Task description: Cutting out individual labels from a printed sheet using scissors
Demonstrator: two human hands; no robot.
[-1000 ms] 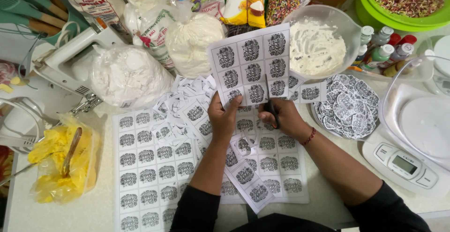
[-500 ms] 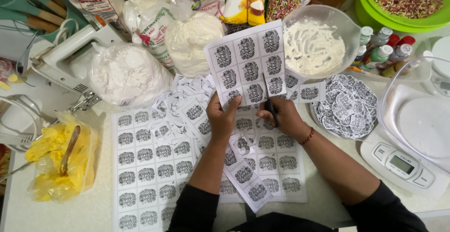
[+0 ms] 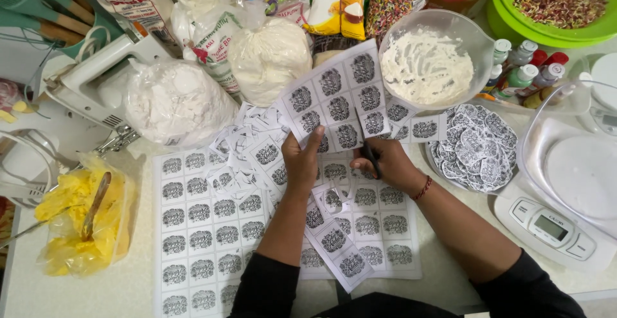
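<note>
My left hand [image 3: 300, 162] pinches the lower edge of a white sheet of round black-printed labels [image 3: 334, 93], holding it up off the table. In my right hand [image 3: 385, 163] are black scissors [image 3: 367, 145]; their blades reach up into the sheet from below. Under both hands lie more printed label sheets [image 3: 202, 228] and cut strips [image 3: 334, 244]. To the right a plate [image 3: 475, 147] holds a pile of cut-out round labels.
A bowl of white cream [image 3: 427, 64] stands behind the sheet. Bags of white powder [image 3: 177, 102], a hand mixer [image 3: 96, 77], a yellow bag with a spoon [image 3: 80, 218], small colouring bottles [image 3: 524, 70], a green bowl of sprinkles [image 3: 559, 0] and a kitchen scale [image 3: 565, 196] surround the work.
The held sheet has shifted slightly left and lower as the scissors cut further up into it. Both hands stay in nearly the same place.
</note>
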